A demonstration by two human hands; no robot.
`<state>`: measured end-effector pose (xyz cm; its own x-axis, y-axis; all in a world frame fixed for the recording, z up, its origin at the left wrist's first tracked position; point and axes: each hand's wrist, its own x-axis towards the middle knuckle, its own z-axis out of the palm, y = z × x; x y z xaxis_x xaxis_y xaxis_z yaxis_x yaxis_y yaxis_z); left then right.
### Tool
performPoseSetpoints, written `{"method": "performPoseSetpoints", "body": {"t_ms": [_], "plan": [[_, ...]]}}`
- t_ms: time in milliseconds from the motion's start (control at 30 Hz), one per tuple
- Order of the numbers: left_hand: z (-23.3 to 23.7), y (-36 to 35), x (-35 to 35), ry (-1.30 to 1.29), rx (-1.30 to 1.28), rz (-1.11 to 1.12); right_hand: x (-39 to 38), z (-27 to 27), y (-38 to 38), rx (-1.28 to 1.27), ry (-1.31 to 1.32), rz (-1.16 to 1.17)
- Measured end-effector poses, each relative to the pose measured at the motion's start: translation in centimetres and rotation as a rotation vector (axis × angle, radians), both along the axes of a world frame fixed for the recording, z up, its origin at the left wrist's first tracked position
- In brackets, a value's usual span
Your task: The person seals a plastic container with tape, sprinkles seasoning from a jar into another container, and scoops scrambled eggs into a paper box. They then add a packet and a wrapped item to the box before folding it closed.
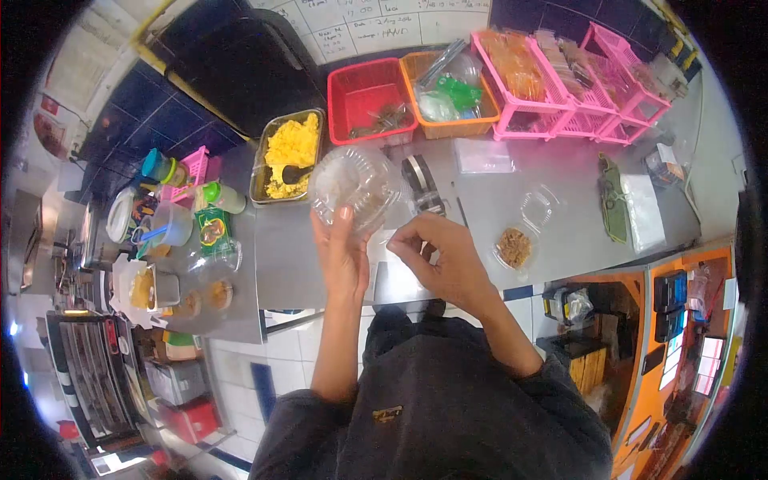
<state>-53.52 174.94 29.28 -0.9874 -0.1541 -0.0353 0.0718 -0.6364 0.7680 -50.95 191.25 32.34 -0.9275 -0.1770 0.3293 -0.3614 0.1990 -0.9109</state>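
My left hand [346,260] holds up a clear plastic food container [356,188], tilted, with its thumb on the near edge. Something whitish shows through the plastic. To the right, my right hand [444,256] is closed in a pinch just below the container; whatever its fingertips hold is too small to make out. Beyond that hand, a tape dispenser [422,182] stands on the steel counter [296,248]. An open clear container [514,246] of brown crumbly food sits farther right, its lid folded back.
At the back stand a metal tray [254,172] of yellow food with a black scoop, a red basket [372,72], an orange basket [460,128] and pink racks [552,100] of packets. Clear plastic sheets [484,156] lie nearby. Jars and a green box [214,230] crowd the left.
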Motion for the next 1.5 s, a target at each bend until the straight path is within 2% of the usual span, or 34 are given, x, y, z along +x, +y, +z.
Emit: {"method": "performPoseSetpoints", "body": {"t_ms": [267, 333, 667, 900, 967, 1100, 1267, 1500], "plan": [[0.6, 0.8, 0.0, 0.040, -0.086, 0.070, -0.9, 0.3, -0.4, 0.033, -0.058, -0.029], [0.5, 0.5, -0.1, 0.071, 0.041, 0.032, -1.0, -0.1, -0.6, 0.014, -0.055, -0.036], [0.8, 0.9, 0.0, 0.065, 0.088, -0.004, -1.8, -0.3, -0.5, -0.043, -0.043, -0.044], [1.7, 1.5, 0.2, 0.006, 0.220, -0.057, -2.3, -0.6, -0.3, -0.072, 0.015, -0.041], [2.0, 1.7, 0.4, -0.001, 0.275, -0.089, -2.7, -0.8, -0.2, -0.084, 0.130, -0.017], [2.1, 1.7, 0.3, -0.010, 0.305, -0.152, -2.6, -0.5, -0.4, -0.101, 0.180, -0.028], [2.4, 1.9, 0.3, -0.019, 0.250, -0.135, -2.0, 0.4, -0.3, -0.144, 0.042, -0.089], [2.7, 2.1, 0.1, -0.071, 0.240, -0.219, -2.0, 0.3, -0.1, -0.258, -0.098, -0.153]]}}
